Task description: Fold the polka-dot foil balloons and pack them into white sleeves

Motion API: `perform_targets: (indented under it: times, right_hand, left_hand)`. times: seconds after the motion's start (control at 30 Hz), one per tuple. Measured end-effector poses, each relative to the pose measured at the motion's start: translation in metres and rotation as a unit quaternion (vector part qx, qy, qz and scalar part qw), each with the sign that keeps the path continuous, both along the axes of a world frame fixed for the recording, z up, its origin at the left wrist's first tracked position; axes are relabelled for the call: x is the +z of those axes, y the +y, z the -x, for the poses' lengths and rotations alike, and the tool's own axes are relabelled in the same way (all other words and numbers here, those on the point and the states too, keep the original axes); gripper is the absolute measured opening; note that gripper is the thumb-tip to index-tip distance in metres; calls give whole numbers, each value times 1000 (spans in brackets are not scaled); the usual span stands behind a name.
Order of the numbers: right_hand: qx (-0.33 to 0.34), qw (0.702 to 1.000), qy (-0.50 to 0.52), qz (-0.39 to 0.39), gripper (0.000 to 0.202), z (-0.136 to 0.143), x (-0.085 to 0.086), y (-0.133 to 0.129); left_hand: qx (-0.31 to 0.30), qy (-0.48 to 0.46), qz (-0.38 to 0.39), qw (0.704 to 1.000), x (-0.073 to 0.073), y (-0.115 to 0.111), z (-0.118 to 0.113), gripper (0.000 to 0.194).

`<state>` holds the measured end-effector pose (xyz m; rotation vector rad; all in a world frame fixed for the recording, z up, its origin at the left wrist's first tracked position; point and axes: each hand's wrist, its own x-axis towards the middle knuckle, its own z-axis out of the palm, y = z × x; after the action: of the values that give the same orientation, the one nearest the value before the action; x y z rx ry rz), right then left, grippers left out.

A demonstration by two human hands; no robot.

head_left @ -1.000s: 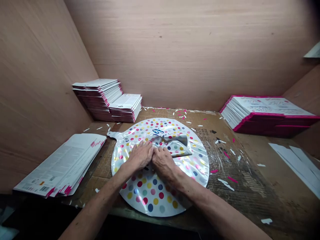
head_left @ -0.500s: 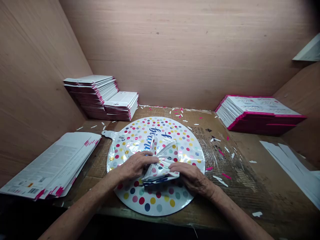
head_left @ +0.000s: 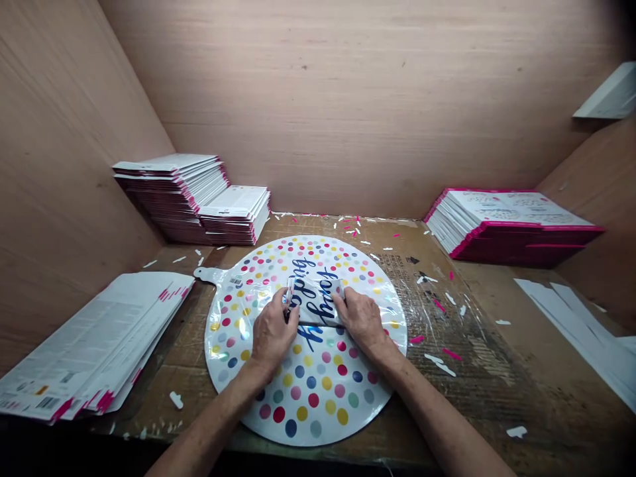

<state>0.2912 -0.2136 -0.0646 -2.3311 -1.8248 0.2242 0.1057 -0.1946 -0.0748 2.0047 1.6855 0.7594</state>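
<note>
A round white foil balloon (head_left: 318,391) with coloured dots and blue script lies flat on the worktop in front of me. On top of it sits a folded balloon (head_left: 314,303), now a small flat packet. My left hand (head_left: 271,331) grips the packet's left edge. My right hand (head_left: 362,319) presses on its right edge. The flat balloon's neck tab (head_left: 203,273) points to the left.
Two stacks of pink-edged cards (head_left: 191,195) stand at the back left, another stack (head_left: 511,225) at the back right. Printed sheets (head_left: 94,344) are fanned out at the left, white strips (head_left: 581,324) at the right. Paper scraps litter the cardboard worktop (head_left: 477,371). Wooden walls enclose three sides.
The loose, half-folded balloon has been folded down into a compact packet. Both hands moved from its near side to its left and right edges, farther up the flat balloon.
</note>
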Motion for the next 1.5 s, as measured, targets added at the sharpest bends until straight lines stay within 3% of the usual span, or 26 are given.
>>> perform_targets:
  times: [0.07, 0.17, 0.27, 0.43, 0.53, 0.63, 0.7, 0.77, 0.83, 0.9, 1.0, 1.13, 1.23, 1.33, 1.4, 1.43, 1.5]
  right_hand:
    - [-8, 1000, -20, 14, 34, 9, 5, 7]
    - [-6, 999, -39, 30, 38, 16, 7, 15]
    - [9, 998, -51, 45, 37, 17, 7, 22]
    - [21, 997, -71, 30, 35, 19, 13, 37]
    - [98, 993, -62, 8, 36, 21, 22, 53]
    - [175, 984, -26, 31, 27, 17, 31, 65]
    - [195, 980, 1, 42, 22, 13, 35, 61]
    - [213, 976, 27, 35, 19, 8, 35, 44]
    - [228, 971, 73, 13, 19, 4, 32, 20]
    - [228, 966, 123, 1, 26, 3, 28, -3]
    - [229, 962, 149, 21, 29, 8, 26, -22]
    - [260, 939, 224, 0, 27, 23, 24, -23]
    - [284, 922, 261, -37, 30, 27, 14, -26]
    - [260, 928, 265, -43, 36, 14, -3, -31]
    - [242, 931, 272, -30, 40, 1, -12, -33]
    - [235, 932, 276, -19, 41, -5, -16, -35]
    - [226, 931, 287, 5, 42, -14, -20, -38]
  left_hand:
    - [23, 70, -94, 993, -2, -5, -6, 49]
    - [-40, 135, -180, 973, -7, -9, -8, 47]
    - [-99, 220, -162, 957, -17, -10, -6, 50]
    - [-50, 311, -91, 945, -31, -11, -6, 65]
    - [-62, 313, -73, 945, -29, -11, -4, 65]
    - [-98, 252, -36, 962, -19, -6, 4, 63]
    - [-112, 147, -11, 983, -12, -2, 11, 61]
    - [-73, 0, 12, 997, -4, 2, 17, 61]
    - [-19, -148, 48, 988, 3, 3, 19, 62]
    - [-3, -249, 80, 965, 8, 1, 15, 59]
    - [-16, -288, 48, 956, 13, -9, 2, 42]
    - [-19, -250, -30, 967, 18, -25, -3, 27]
    - [-11, -184, -53, 981, 21, -31, 27, 27]
    - [89, 17, -123, 988, 26, -30, 92, 30]
    - [207, 223, -127, 944, 32, -29, 142, 37]
    - [251, 312, -87, 912, 34, -28, 164, 41]
    - [272, 406, -7, 872, 36, -25, 196, 43]
